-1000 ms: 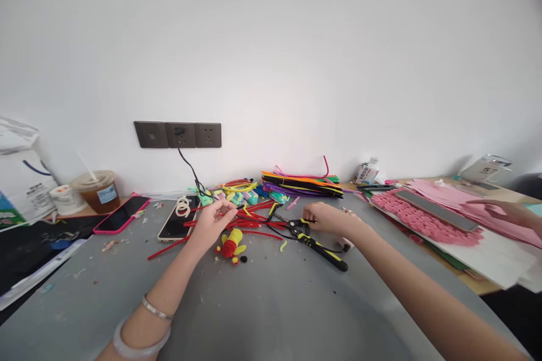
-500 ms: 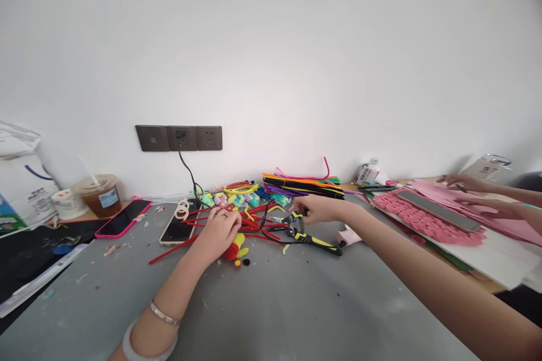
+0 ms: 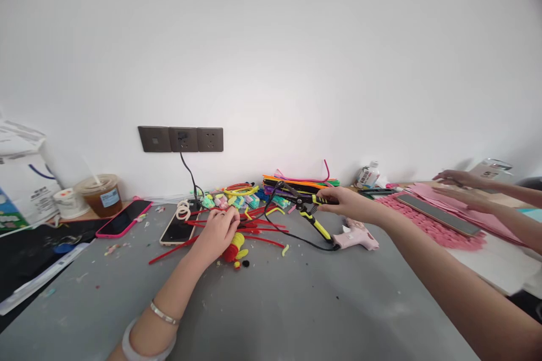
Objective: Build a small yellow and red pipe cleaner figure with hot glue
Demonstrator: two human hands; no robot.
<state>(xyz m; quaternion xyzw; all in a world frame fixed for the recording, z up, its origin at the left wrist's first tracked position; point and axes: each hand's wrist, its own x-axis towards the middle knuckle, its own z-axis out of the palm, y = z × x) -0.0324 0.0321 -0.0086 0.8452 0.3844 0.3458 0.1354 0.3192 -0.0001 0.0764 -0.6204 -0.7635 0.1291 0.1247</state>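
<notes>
My right hand [image 3: 344, 201] grips the black and yellow pliers [image 3: 311, 211] by a handle and holds them lifted above the grey table [image 3: 271, 304], jaws pointing left. My left hand [image 3: 218, 231] rests with curled fingers on the red pipe cleaners [image 3: 258, 225], right beside a small red and yellow pipe-cleaner figure [image 3: 235, 249]. A pink glue gun [image 3: 355, 238] lies just below my right hand, its black cord [image 3: 292, 234] looping under the pliers.
A stack of coloured pipe cleaners [image 3: 300, 185] lies by the wall. Two phones [image 3: 122, 217] [image 3: 178, 225] lie at the left, near a drink cup [image 3: 98, 192]. Another person's hands [image 3: 461, 186] work over pink sheets [image 3: 427, 220] at the right. Wall sockets [image 3: 180, 139] sit behind.
My right hand closed on the pliers and lifted them up and to the right, uncovering the glue gun. My left hand sank onto the red pipe cleaners.
</notes>
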